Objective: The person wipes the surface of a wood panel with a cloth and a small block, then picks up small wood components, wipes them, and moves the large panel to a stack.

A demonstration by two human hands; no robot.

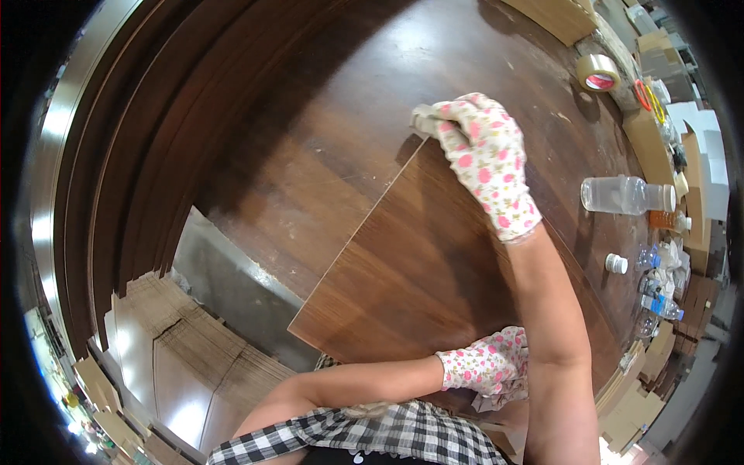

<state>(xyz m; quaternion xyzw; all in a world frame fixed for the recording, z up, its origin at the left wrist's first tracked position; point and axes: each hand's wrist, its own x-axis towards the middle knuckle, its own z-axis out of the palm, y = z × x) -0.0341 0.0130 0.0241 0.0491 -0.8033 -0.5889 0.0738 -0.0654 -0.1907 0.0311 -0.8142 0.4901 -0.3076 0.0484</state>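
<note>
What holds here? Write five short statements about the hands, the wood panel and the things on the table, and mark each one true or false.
1. The right hand grips the far corner of the wood panel. True.
2. Both hands are bare. False: both wear white gloves with pink spots.
3. A clear plastic bottle lies on its side on the table, right of the panel. True.
4. The roll of tape sits on top of the panel. False: it sits on the table near the far right edge, apart from the panel.
5. The left hand is at the panel's near edge. True.
</note>
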